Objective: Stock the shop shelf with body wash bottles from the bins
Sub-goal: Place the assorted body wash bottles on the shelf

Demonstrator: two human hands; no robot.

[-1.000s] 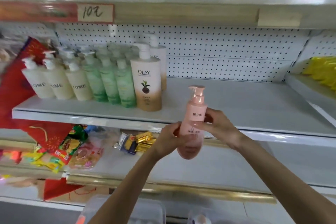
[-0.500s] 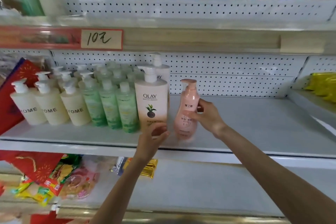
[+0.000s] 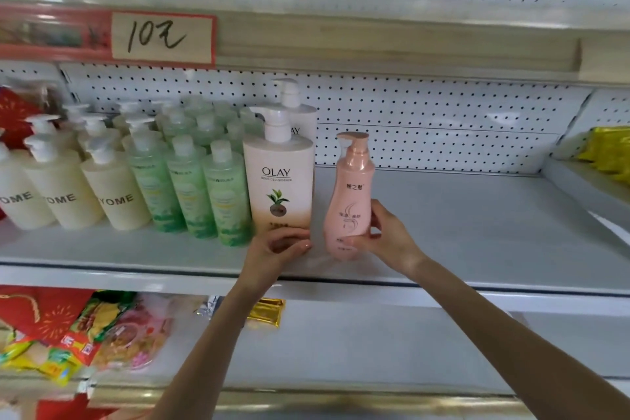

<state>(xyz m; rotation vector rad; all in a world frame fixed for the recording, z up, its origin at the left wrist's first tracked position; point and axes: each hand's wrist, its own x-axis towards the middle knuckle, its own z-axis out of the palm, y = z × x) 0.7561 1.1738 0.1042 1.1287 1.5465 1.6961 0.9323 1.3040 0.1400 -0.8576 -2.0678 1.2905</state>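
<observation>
The pink body wash bottle (image 3: 351,194) stood upright near the front of the middle shelf (image 3: 477,232), just right of the Olay bottle (image 3: 279,181) with a narrow gap between them. A second before, both hands had held it low, in front of the shelf below; it had since been lifted up and brought into the row. The right hand (image 3: 385,239) still clamped it, thumb across the lower front and fingers wrapped round the back. Whether its base bore full weight on the shelf could not be told. The left hand (image 3: 276,249) had let go of the pink bottle and moved to the foot of the Olay bottle, fingers curled against it; whether it gripped or only steadied it was unclear. By my reading the placing was all but done, with only the release left, and most of the shelf to the right lay open for more stock. Leftward ran green bottles (image 3: 191,187) and cream pump bottles (image 3: 61,194), under a handwritten price tag (image 3: 160,37). Snack packets (image 3: 85,334) lay on the shelf below.
</observation>
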